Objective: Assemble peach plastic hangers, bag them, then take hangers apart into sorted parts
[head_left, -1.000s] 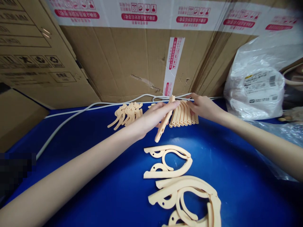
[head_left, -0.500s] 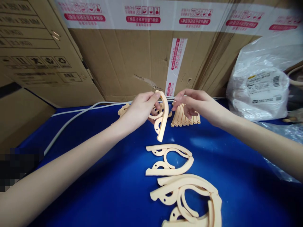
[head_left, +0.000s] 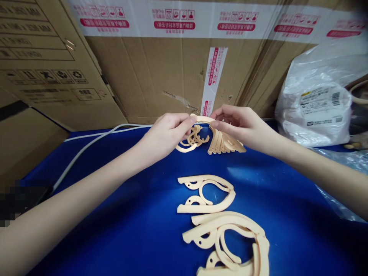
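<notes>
Both hands hold a cream plastic folding-hanger arm (head_left: 202,119) just above the far side of the blue table. My left hand (head_left: 172,132) pinches its left end. The thumb and fingers of my right hand (head_left: 237,122) close on the right end. A curved hook (head_left: 186,149) shows below my left fingers; whether it is joined to the arm I cannot tell. Behind it lies a small heap of loose hooks (head_left: 198,136). Under my right hand several hanger arms (head_left: 220,143) lie in a fanned row, partly covered by the hand.
Nearer to me lie a folded hanger (head_left: 221,209) and a stack of folded hangers (head_left: 263,249). Cardboard boxes (head_left: 161,76) wall the back and left. A white cable (head_left: 77,153) runs along the left. A clear plastic bag (head_left: 316,96) stands at the right.
The hanger arm has turned from hanging upright to lying level between the hands. My right hand has moved left and closed on its free end.
</notes>
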`<state>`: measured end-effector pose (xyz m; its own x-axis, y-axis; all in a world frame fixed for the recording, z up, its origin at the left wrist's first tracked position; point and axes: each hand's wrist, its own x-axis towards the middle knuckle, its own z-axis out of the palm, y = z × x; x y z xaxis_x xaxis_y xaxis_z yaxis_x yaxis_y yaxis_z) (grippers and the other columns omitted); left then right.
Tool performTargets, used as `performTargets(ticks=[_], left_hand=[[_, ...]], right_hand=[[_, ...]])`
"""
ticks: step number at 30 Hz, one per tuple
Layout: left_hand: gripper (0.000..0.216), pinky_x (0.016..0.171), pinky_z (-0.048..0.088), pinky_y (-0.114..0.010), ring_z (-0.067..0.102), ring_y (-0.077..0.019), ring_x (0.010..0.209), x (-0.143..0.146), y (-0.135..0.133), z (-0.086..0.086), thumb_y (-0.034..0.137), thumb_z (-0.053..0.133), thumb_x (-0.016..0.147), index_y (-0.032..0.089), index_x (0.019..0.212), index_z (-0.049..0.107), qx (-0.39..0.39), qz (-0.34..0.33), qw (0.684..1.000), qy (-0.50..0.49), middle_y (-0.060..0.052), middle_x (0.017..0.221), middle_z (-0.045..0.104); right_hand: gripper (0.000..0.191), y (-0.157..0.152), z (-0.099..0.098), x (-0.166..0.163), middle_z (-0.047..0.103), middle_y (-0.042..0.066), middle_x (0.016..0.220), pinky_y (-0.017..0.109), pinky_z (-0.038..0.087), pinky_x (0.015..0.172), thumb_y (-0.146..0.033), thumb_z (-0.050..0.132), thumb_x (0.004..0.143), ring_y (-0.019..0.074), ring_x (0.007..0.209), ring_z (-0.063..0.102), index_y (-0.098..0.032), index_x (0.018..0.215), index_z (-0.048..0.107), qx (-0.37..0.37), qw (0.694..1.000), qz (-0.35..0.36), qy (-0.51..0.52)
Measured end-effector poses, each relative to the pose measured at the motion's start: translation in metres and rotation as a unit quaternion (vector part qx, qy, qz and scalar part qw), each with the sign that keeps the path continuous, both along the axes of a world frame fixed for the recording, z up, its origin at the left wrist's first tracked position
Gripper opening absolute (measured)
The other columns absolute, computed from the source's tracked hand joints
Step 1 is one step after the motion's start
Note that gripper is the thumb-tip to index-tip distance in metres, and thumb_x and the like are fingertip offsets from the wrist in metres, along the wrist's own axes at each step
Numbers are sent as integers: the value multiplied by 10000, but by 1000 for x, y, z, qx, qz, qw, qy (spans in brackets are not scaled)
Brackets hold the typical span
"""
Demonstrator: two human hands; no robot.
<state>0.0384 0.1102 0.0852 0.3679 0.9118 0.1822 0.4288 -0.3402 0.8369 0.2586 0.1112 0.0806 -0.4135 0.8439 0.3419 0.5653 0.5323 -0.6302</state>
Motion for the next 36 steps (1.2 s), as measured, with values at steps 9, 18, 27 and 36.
performTargets(ticks=[9,18,27,36], left_hand=[[400,464,242,-232,317,-87,458,-7,-3,2,315,499,960,188,583,465,-6,-40,999,-2,47,519,385],[323,544,286,-239,385,-126,578,1,2,-33,351,414,1008,211,720,461,26,7,1000,-16,27,643,421],[343,491,343,-220,400,-89,467,3,65,-53,365,550,987,161,713,569,-115,-10,982,151,61,570,471],[429,561,268,-299,479,-182,508,2,57,-46,401,555,880,218,503,465,15,75,954,292,17,406,404]], right_hand=[[371,1,10,4,714,47,835,298,446,610,-551,565,940,193,724,631,-200,965,683,4,999,28,-42],[322,2,-10,4,558,22,612,314,358,545,-302,385,1022,156,524,493,-218,746,529,-4,987,49,-154],[229,4,-7,8,543,9,619,241,331,435,-239,483,983,106,483,438,-198,823,642,-240,952,-3,191],[116,-2,-8,10,652,-2,738,187,388,412,-169,556,914,82,490,515,-209,899,664,-256,916,-97,295]])
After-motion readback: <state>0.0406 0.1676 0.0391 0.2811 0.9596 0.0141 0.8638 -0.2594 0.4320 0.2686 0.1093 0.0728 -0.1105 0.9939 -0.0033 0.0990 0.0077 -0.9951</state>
